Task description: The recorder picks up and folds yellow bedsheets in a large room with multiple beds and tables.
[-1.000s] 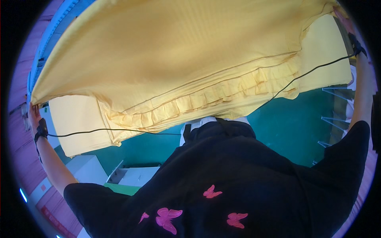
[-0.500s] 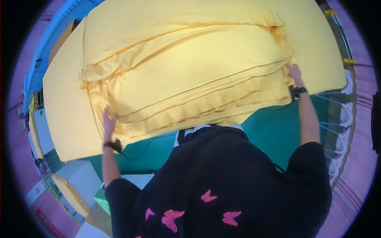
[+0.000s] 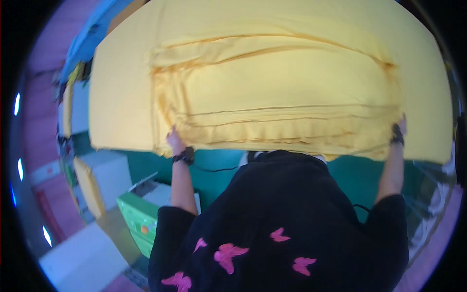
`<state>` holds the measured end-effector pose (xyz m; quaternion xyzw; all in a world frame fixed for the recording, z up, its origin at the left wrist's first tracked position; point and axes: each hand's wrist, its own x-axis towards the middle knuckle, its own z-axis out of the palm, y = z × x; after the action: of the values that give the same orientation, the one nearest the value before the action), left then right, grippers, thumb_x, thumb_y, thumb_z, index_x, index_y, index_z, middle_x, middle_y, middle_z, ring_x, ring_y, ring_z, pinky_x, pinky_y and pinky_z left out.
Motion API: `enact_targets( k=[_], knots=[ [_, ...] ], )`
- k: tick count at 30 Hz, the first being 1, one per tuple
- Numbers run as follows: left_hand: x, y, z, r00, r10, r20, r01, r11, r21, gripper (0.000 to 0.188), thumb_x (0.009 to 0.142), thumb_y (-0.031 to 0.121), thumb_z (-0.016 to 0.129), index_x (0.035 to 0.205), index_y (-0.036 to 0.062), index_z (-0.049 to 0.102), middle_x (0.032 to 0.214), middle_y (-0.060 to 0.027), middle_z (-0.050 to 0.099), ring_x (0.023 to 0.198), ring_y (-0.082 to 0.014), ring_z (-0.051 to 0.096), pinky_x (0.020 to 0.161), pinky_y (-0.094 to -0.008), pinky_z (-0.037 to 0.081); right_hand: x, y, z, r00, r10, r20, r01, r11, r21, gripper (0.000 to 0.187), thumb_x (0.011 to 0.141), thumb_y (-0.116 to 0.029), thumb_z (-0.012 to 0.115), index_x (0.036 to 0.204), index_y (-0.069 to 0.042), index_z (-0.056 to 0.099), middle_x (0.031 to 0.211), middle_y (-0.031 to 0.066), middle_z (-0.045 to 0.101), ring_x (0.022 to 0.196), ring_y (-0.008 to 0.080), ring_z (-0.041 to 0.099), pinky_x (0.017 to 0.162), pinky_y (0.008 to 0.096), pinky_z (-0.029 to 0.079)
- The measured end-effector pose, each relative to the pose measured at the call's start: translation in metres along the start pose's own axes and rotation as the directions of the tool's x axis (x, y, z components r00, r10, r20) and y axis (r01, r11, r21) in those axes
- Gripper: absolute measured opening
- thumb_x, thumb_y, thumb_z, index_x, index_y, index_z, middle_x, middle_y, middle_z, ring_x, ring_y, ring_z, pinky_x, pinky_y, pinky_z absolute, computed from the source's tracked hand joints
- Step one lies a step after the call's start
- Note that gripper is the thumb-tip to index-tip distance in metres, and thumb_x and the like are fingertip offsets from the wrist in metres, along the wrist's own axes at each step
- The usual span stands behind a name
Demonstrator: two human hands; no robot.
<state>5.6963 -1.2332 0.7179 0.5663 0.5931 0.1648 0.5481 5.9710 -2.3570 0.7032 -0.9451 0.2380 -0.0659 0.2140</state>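
Note:
A yellow fabric sheet with a gathered, ruffled edge lies in layers, its long folds running from side to side. At its near left corner my left hand is closed, pinching the cloth. My right hand grips the near right corner; its fingertips are small and partly hidden, with the arm nearly straight. Beneath the sheet spreads a broad surface covered in the same yellow. Each wrist wears a dark strapped device, and a cable hangs by the left one.
Left of me are a green drawer unit, white boxes with a yellow pad on one side, and a blue cloth-like edge farther off. White curved pieces line the right. The floor is green.
The sheet's near edge lies straighter and flatter, drawn out between my hands. Both hands keep their corners. The view has turned and shifted, so everything appears levelled.

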Motion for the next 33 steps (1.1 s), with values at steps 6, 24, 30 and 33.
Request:
enact_targets(
  k=[6,24,30,33],
  knots=[
    [-0.014,0.021,-0.069,0.944,0.205,-0.259,-0.15,0.965,0.216,0.072,0.076,0.035,0.081,0.129,-0.0044,0.053,0.104,-0.0152,0.063,0.09,-0.0268,0.063,0.078,-0.0371,0.051,0.001,-0.083,0.036,0.834,0.42,0.357,-0.549,0.699,0.459,0.043,0.089,-0.038,0.063,0.113,-0.003,0.058,0.073,0.0078,0.06,0.055,0.0206,0.048,0.055,0.0368,0.045],
    [-0.02,0.018,-0.093,0.805,0.438,-0.4,-0.28,0.875,0.395,0.039,0.089,0.032,0.058,0.079,-0.0042,0.066,0.073,-0.0197,0.067,0.07,-0.0338,0.065,0.067,-0.0462,0.048,-0.19,-0.003,0.025,0.949,0.163,0.269,0.04,0.785,-0.618,0.019,0.077,-0.024,0.066,0.082,-0.005,0.066,0.083,0.0197,0.069,0.081,0.0396,0.068,0.067,0.0428,0.053],
    [0.023,-0.023,-0.135,0.899,0.249,-0.36,-0.099,0.917,0.386,0.036,0.088,0.033,0.06,0.098,0.0006,0.07,0.091,-0.0144,0.071,0.085,-0.0283,0.066,0.076,-0.041,0.05,-0.182,-0.052,-0.002,0.96,-0.124,0.253,0.242,0.819,-0.52,0.044,0.085,-0.039,0.064,0.098,0.004,0.065,0.092,0.0179,0.069,0.085,0.0355,0.066,0.072,0.0446,0.052],
    [0.006,-0.025,-0.125,0.956,0.113,-0.271,-0.083,0.989,0.12,0.052,0.085,0.038,0.066,0.12,0.0001,0.064,0.117,-0.0178,0.066,0.102,-0.0322,0.063,0.089,-0.0417,0.05,-0.201,-0.143,-0.013,0.767,0.635,0.086,-0.636,0.737,0.23,0.071,0.082,-0.055,0.066,0.111,0.01,0.063,0.108,0.0209,0.067,0.099,0.034,0.064,0.083,0.044,0.051]
  ],
)
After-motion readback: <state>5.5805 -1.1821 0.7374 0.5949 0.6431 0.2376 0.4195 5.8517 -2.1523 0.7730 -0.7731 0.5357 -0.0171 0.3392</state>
